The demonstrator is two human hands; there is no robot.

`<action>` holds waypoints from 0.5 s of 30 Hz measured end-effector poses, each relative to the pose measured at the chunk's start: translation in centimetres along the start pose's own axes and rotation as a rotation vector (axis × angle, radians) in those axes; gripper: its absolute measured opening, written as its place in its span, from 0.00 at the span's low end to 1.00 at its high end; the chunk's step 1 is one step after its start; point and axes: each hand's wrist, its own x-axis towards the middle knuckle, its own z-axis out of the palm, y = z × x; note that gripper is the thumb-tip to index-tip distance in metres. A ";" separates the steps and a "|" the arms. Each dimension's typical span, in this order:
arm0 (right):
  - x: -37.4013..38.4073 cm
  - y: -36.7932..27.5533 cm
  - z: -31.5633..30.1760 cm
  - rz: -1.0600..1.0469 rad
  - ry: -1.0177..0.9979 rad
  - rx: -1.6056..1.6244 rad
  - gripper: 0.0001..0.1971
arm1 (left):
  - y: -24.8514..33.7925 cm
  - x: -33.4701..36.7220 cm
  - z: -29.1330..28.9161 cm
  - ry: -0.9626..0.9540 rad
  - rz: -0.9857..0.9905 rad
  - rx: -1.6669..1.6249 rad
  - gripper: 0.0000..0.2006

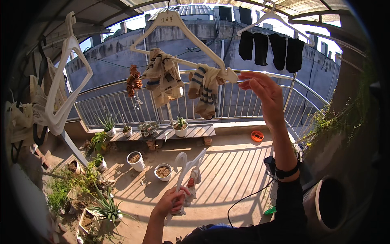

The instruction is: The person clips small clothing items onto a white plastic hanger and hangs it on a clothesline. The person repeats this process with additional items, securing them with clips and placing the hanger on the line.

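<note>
My left hand [172, 201], low in the middle, is closed around a white plastic hanger [187, 166]. A pale piece of clothing with a reddish patch [193, 179] hangs against that hanger, partly behind my fingers. Raised at the upper right, my right hand [265, 91] has its fingers stretched out, thumb apart, holding nothing visible. Its fingertips are right by the end of a larger white hanger [168, 19]; whether they touch it I cannot tell. Beige striped socks [206, 89] hang near that end, with another beige bundle [162, 75] farther left on the same bar.
Black socks [278, 51] hang from another hanger at the upper right. White hangers [67, 81] and pale clothes are at the left. A metal railing [243, 101] runs behind. Potted plants [180, 128] line a low bench; more pots [163, 172] stand on the floor. A large jar [315, 203] is lower right.
</note>
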 end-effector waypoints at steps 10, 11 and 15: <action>3.3 -3.2 2.3 -0.110 -0.037 -0.240 0.25 | 1.2 -0.9 -0.6 0.055 0.076 -0.006 0.14; 3.6 -3.3 2.4 -0.123 -0.059 -0.274 0.25 | 1.2 -0.9 -0.7 0.060 0.089 -0.008 0.15; 4.5 -4.3 3.1 -0.079 0.125 -0.508 0.20 | 1.2 -1.0 -1.7 0.069 0.113 -0.031 0.14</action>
